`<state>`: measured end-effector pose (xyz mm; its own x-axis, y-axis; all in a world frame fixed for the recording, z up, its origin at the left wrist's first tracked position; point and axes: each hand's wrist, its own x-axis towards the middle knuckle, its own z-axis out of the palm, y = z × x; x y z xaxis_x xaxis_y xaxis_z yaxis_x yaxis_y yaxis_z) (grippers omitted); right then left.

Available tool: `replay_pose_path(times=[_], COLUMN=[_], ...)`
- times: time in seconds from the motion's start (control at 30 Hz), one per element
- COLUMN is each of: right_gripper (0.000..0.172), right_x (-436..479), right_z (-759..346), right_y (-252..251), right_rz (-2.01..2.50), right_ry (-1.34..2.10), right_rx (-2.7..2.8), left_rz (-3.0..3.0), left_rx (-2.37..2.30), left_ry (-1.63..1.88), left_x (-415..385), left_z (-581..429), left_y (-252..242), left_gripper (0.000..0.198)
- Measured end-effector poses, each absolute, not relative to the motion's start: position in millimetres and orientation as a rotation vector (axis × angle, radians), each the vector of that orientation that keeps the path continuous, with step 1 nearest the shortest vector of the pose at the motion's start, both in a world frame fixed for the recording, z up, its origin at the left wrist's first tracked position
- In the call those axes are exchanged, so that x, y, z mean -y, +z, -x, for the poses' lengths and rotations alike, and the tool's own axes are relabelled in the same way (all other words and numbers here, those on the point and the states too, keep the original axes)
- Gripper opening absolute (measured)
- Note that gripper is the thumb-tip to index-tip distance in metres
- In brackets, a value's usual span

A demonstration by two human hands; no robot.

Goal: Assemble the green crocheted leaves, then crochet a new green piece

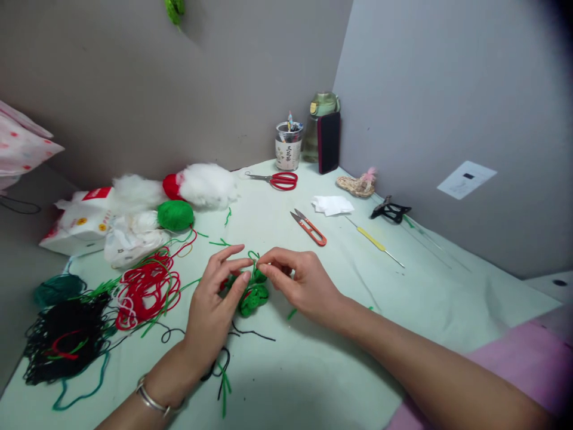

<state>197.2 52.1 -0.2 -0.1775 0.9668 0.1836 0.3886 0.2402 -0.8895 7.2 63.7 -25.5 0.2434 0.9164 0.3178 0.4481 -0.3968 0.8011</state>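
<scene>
Work surface: a table with a pale green cloth, set against grey walls. All clock directions are read from the small green yarn piece near the middle of the cloth; 12 o'clock is straight away from me.

Orientation: the near green lobe has its long axis from 8 toward 2 o'clock. A thin green yarn loop stands out at the far end, pointing to 12. My left fingers cover part of the piece, so I cannot tell its full long axis.

Left hand: enters from 7 o'clock, a silver metal bracelet at the wrist. Thumb and fingers are spread over the piece; I cannot tell how firmly they grip. Right hand: enters from 4 o'clock. Thumb and forefinger are pinched on the base of the loop, next to my left forefinger tip.

Surrounding items: orange metal thread snips at 1 o'clock, blades pointing between 10 and 11; a yellow-handled metal crochet hook at 2; a tangle of red yarn at 9; a heap of black yarn between 8 and 9; a round green yarn ball between 10 and 11.
</scene>
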Motion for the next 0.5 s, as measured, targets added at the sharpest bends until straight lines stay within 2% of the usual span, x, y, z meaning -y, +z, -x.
replay_pose_path(times=[0.17,0.37,0.5], right_gripper=[0.016,0.018,0.023], right_x=[-51,-50,-49], right_z=[-196,-195,-192], right_y=[-8,-14,-17], right_rz=[1.226,1.196,1.152], right_ry=[0.627,0.422,0.106], right_rx=[1.921,2.027,2.118], left_rz=[-1.386,-1.238,-1.184], left_rx=[-1.169,-1.143,-1.140], left_ry=[1.078,1.061,1.050], left_x=[-67,-65,-63], left_z=[-10,-13,-14], left_y=[-25,-18,-17], left_gripper=[0.015,0.013,0.012])
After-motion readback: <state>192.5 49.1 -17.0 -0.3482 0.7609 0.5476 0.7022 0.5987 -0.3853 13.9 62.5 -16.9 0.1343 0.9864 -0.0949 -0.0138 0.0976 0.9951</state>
